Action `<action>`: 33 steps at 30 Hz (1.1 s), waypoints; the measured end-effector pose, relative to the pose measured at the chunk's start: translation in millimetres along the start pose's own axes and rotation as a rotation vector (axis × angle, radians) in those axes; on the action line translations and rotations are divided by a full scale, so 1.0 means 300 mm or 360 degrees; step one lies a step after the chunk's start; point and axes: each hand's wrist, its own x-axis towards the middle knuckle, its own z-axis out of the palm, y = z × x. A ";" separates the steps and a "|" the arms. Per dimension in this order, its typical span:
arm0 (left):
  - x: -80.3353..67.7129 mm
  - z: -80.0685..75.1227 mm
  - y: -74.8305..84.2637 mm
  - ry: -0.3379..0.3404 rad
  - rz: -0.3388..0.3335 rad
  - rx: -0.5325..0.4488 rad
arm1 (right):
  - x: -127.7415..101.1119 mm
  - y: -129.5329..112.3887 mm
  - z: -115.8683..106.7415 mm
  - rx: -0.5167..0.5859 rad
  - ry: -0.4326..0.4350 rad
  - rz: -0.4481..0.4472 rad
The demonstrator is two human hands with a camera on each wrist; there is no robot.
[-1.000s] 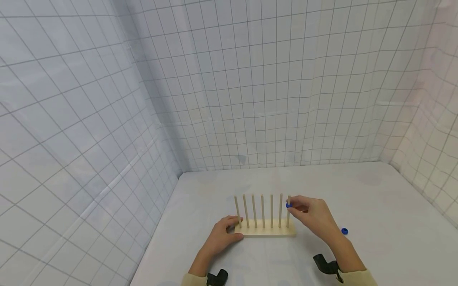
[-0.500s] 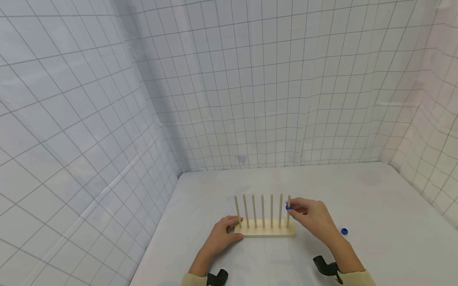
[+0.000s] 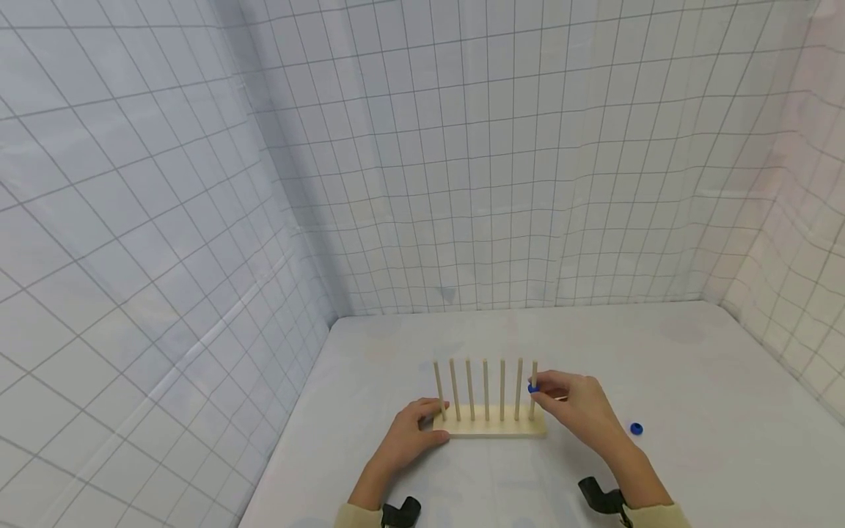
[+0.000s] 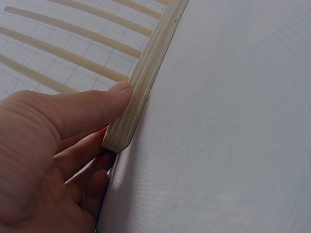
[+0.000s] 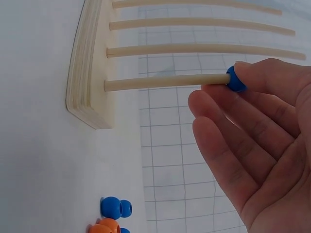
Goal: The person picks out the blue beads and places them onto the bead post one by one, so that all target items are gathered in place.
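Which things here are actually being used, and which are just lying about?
In use: wooden peg rack, gripped at its end by the left hand; blue bead pinched on the end peg by the right hand.

Lying about: spare beads on the table.

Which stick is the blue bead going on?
Find the wooden rack of upright sticks on the white table. It is the end stick nearest the right hand. Only that one has a blue bead threaded on it, pinched by fingers.

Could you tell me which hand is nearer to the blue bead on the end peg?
Right. The right hand pinches the blue bead on the rightmost peg; the left hand grips the rack's far left end.
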 end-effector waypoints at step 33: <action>-0.002 0.001 -0.001 -0.0008 0.0005 -0.0011 | -0.010 0.017 0.020 0.0046 -0.0050 0.0065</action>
